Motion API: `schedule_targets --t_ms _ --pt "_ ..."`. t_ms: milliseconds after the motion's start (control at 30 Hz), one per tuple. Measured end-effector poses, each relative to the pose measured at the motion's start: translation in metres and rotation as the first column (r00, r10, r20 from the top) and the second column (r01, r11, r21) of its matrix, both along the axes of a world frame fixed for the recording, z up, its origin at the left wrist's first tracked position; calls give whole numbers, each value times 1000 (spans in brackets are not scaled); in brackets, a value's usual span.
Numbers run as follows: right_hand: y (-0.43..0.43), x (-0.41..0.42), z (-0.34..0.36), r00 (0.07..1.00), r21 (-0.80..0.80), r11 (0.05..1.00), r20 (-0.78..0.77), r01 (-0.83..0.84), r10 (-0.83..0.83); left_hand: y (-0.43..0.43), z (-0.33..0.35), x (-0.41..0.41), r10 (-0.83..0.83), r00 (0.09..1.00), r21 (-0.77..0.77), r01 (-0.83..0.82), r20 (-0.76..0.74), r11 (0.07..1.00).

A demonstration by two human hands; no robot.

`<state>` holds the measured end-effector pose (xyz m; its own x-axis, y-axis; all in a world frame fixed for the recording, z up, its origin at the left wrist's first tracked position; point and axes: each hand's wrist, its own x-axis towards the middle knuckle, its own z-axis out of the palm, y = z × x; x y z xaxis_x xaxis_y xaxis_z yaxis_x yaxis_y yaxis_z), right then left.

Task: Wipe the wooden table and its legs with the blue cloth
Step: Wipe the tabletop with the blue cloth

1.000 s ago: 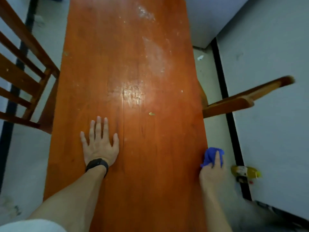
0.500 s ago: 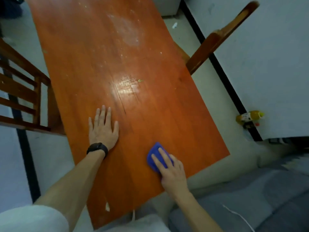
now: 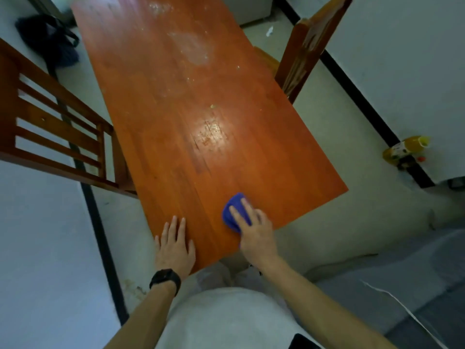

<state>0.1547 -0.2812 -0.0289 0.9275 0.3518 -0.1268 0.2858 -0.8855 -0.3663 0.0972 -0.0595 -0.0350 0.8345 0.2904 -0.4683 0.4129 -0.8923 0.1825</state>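
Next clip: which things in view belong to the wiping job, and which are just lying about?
Job: wooden table, blue cloth, right hand pressing it, left hand flat on the table.
Lying about: left chair, right chair, dark bag, yellow bottle.

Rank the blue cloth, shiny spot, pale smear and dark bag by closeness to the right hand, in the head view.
1. blue cloth, pressed under the right hand.
2. shiny spot, middle of the table.
3. pale smear, table's far end.
4. dark bag, floor, far left.
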Motion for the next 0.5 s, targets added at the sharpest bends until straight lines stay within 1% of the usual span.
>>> schedule_targets --t_ms 33,67,100,133,167,200,233,300,333,400,433,500 --pt "15 -9 -1 983 -11 983 -19 -181 181 -6 3 -4 18 1000 18 -18 -13 1000" --pt "23 -18 -2 934 -29 934 -49 -356 355 -11 6 -9 29 999 40 -27 -38 999" --pt "25 -25 -6 874 -59 873 -81 -484 480 -16 10 -13 30 997 55 -26 -75 998" --pt "19 -28 -8 843 -84 839 -92 -537 530 -21 14 -17 32 993 59 -25 -114 998" --pt "7 -26 -10 860 -97 855 -82 -510 504 -25 18 -20 34 988 57 -25 -150 998" --pt "-10 -22 -12 903 -106 898 -79 -428 421 -29 23 -20 29 982 54 -19 -186 998" --pt "-29 -13 -11 948 -110 943 -92 -313 304 -33 28 -19 17 977 52 -6 -213 999" --pt "-76 12 -4 990 -159 986 -136 -41 19 -40 36 -12 -8 970 44 19 -242 999" --pt "-100 26 0 981 -180 979 -148 98 -125 -43 39 -7 -10 969 34 19 -248 999" --pt "-138 49 13 904 -190 925 -221 328 -366 -53 40 3 -2 968 6 4 -250 1000" --pt "-152 58 20 869 -174 900 -238 401 -433 -60 40 9 -7 970 -4 6 -244 1000" --pt "-167 70 31 862 -151 878 -175 455 -476 -79 39 25 -39 974 -24 35 -223 999"
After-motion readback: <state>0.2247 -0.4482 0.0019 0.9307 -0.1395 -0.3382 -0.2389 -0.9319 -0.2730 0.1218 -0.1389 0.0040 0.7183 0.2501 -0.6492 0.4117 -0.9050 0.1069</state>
